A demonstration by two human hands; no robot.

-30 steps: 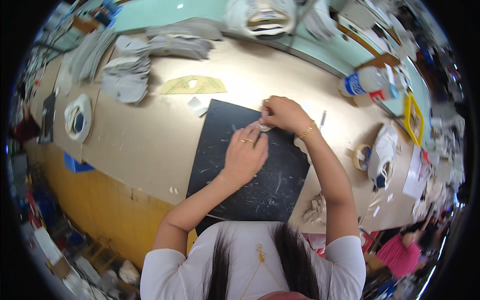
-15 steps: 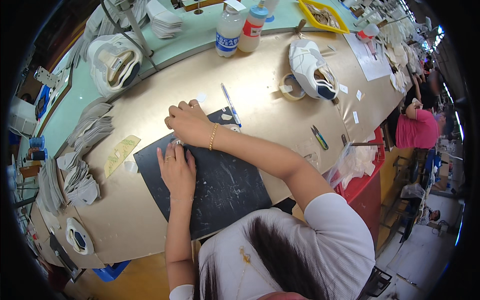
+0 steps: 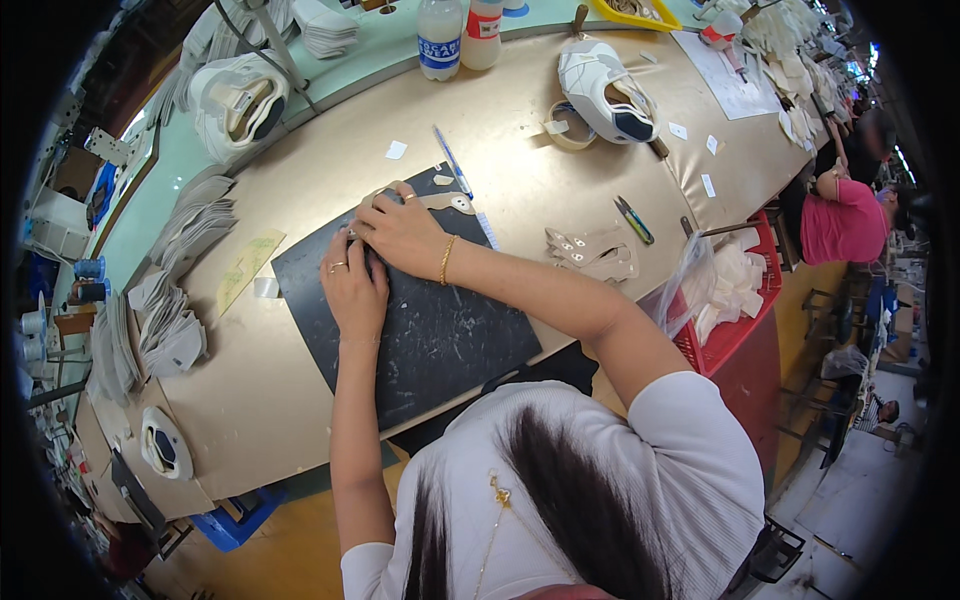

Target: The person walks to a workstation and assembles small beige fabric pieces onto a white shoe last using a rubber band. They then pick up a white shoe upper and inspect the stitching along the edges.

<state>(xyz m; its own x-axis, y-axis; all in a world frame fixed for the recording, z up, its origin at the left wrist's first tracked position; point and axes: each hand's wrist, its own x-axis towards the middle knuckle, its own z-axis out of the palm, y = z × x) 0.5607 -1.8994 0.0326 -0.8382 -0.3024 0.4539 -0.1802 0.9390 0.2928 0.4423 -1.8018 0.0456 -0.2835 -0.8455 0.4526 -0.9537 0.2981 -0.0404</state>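
Note:
My left hand point(image 3: 355, 295) is at the upper left part of a black mat point(image 3: 455, 355), fingers bent down and pressed together at the tips. Against it, my right hand point(image 3: 405, 235) has its fingers curled, its tips meeting the left fingertips. A small pale bit shows between them, but what they grip is mostly hidden. Beyond my right hand, a beige shoe piece with eyelet holes point(image 3: 455, 202) lies on the mat's far edge. Close by lie a blue-and-white pen point(image 3: 453, 162) and a small pale scrap point(image 3: 442, 181).
Left are stacked grey shoe parts point(image 3: 170, 325) and a yellowish template point(image 3: 245, 270). Beige eyelet pieces point(image 3: 590, 252), thread snips point(image 3: 634, 221), a tape roll point(image 3: 573, 128) and a white shoe point(image 3: 605, 90) lie to the right. A red basket point(image 3: 768, 265) stands beside the table; bottles point(image 3: 440, 40) stand behind.
My right hand has come down from above the mat's far edge to meet my left fingertips. More of the beige eyelet piece beyond it shows. The whole view has shifted slightly.

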